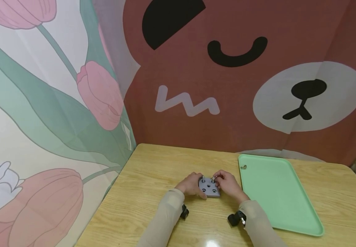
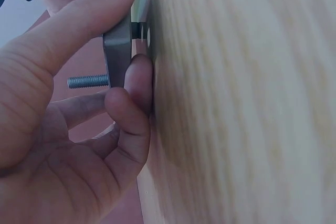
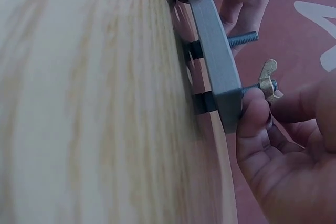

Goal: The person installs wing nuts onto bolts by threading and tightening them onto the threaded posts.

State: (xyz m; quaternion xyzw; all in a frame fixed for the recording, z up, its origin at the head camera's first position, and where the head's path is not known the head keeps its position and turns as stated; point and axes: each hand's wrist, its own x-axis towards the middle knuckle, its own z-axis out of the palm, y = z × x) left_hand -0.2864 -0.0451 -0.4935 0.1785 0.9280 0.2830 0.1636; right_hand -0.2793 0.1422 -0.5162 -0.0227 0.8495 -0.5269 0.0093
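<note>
A grey metal plate (image 1: 209,193) with several holes is held just above the table. My left hand (image 1: 193,185) grips it by its left side, thumb on one face and fingers curled under the edge in the left wrist view. Two threaded bolts pass through the plate; the bare bolt (image 3: 244,39) sticks out nearer my left hand. On the other bolt's end sits a brass wing nut (image 3: 268,81). My right hand (image 1: 228,184) pinches this wing nut between thumb and finger. Below the plate, the dark bolt heads (image 3: 205,103) face the wooden table.
To the right lies a light green tray (image 1: 276,192), with a small brass wing nut (image 1: 243,167) at its upper left corner. The wooden table (image 1: 128,206) ends at a printed curtain (image 1: 178,130) behind; another floral curtain (image 1: 57,144) hangs at the left.
</note>
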